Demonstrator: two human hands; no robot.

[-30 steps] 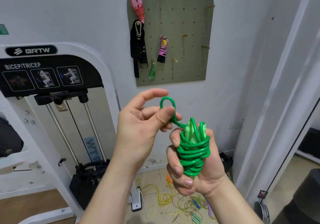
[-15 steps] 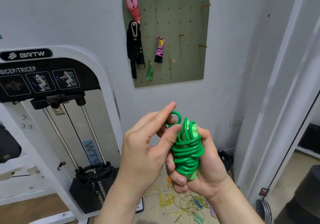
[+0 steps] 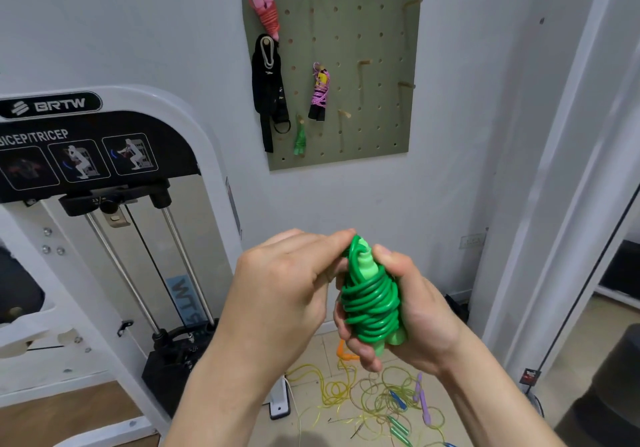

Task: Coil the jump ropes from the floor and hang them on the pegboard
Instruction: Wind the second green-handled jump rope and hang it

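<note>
A green jump rope [image 3: 370, 299], wound tightly round its pale green handles, sits in my right hand [image 3: 412, 311], whose fingers curl round the bundle from below. My left hand [image 3: 284, 291] reaches over the top of the bundle and its fingertips pinch the rope's end loop there. On the wall ahead hangs the olive pegboard [image 3: 374, 66]. It carries a pink coiled rope [image 3: 265, 7], a black strap bundle [image 3: 268, 83], a pink and black rope [image 3: 320, 93] and a small green rope [image 3: 299, 138]. Several loose ropes [image 3: 377, 398], yellow, green and purple, lie tangled on the floor below my hands.
A white bicep/tricep weight machine [image 3: 104, 239] fills the left side, its base reaching the floor near the tangled ropes. A white door frame [image 3: 554, 204] stands at the right, with a dark round object [image 3: 609, 394] at the lower right. Bare wooden pegs [image 3: 363, 64] stick out on the board's right half.
My left hand has brought the rope's free loop down from above the bundle onto its top. Both hands have dropped lower in view and closed together.
</note>
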